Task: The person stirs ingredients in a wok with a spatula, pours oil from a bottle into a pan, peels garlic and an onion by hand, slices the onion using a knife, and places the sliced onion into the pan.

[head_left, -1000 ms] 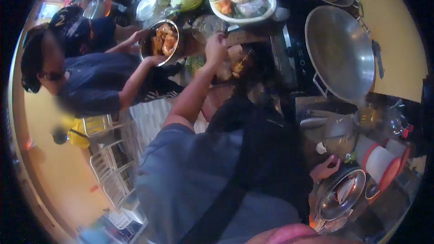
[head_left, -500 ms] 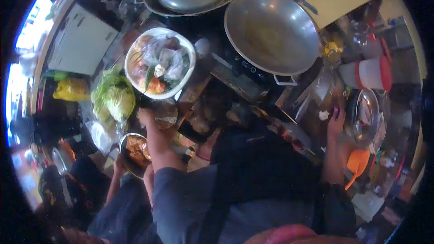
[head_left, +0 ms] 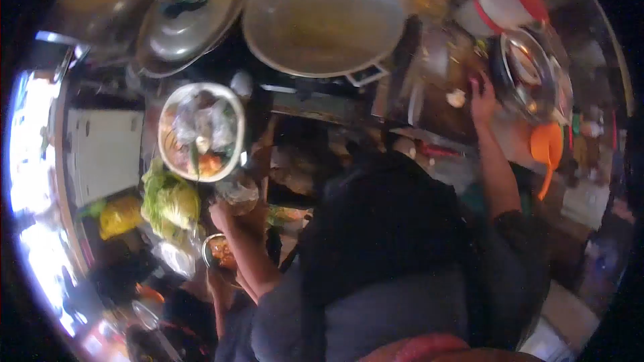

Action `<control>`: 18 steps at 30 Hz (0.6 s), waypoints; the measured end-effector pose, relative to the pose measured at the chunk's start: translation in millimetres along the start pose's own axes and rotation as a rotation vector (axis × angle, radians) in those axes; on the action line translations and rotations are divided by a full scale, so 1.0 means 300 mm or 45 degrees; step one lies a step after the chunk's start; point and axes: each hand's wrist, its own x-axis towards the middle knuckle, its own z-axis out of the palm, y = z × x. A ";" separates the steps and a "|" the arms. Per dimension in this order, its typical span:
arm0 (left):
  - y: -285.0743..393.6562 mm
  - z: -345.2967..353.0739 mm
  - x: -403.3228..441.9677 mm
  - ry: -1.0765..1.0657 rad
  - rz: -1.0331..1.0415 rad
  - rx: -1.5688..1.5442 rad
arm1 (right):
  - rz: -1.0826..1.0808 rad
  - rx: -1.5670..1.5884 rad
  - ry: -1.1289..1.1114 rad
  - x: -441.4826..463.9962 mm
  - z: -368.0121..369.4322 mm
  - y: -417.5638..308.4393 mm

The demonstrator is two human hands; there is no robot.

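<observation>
My left hand [head_left: 221, 217], fingers curled, is at the edge of a clear plastic bag or bowl [head_left: 240, 196]; whatever it grips is hidden. Above it stands a white tub [head_left: 163, 141] of vegetables and plastic bags. A leafy cabbage [head_left: 176, 204] lies to its left. On the dark board [head_left: 433, 110] at the right rests my right hand [head_left: 481, 97], fingers apart. A small purplish item [head_left: 475, 79], blurred, shows at its fingertips. Just left of that hand sits a white garlic bulb [head_left: 456, 98].
A wide metal wok [head_left: 325, 23] and a lidded pan [head_left: 191, 20] stand at the back. Another person's hand [head_left: 216, 285] holds a bowl of food [head_left: 206, 249] at lower left. An orange dipper [head_left: 547, 144] and a metal basin [head_left: 526, 70] are at the right.
The view has turned, shifting the wok left and the right-hand board upward. My left hand stays by the clear plastic, my right hand by the garlic bulb.
</observation>
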 end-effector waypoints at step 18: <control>0.885 -0.156 -1.055 0.087 0.115 -1.865 | 0.821 1.764 -0.705 0.134 -0.134 0.103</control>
